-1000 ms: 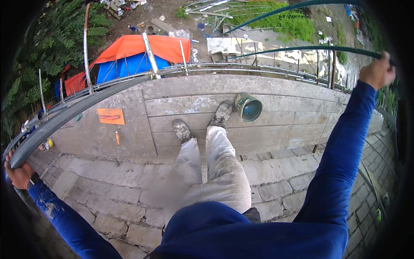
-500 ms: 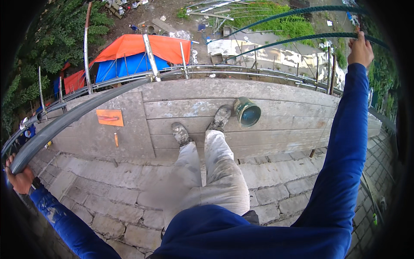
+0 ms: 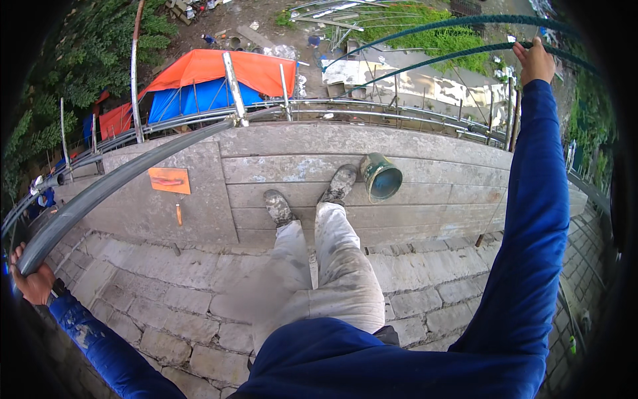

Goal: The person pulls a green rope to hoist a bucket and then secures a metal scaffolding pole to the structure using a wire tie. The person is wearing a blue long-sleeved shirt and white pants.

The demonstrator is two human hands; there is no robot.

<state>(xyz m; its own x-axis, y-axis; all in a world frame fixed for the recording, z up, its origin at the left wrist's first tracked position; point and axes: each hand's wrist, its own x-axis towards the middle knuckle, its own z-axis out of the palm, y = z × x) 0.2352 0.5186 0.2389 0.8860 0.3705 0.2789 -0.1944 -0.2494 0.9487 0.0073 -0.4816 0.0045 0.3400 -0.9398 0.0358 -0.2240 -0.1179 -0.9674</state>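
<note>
At the far left, my left hand (image 3: 36, 279) is closed round a thick grey metal pipe (image 3: 123, 174) that slants up across the platform's left side. Up at the far right, my right hand (image 3: 538, 62) has its fingers closed on a dark green rope (image 3: 452, 57). A second rope strand (image 3: 425, 26) arcs above that one, clear of my fingers. By my right boot stands a dark green bucket (image 3: 383, 179), whose contents I cannot make out. Farther left on the boards lie an orange plastering float (image 3: 169, 180) and a tool with an orange handle (image 3: 179, 214).
My boots stand on a plank platform (image 3: 299, 169). Along its outer edge run scaffold rails and upright poles (image 3: 234, 90). A brick wall (image 3: 169, 319) lies under my legs. Far below are an orange tarpaulin (image 3: 219, 70), a blue tarpaulin (image 3: 196, 100), trees and scattered debris.
My right hand has shifted left and slightly up, now on the lower rope strand, and the strands have risen slightly at the right. My left hand keeps its hold on the pipe.
</note>
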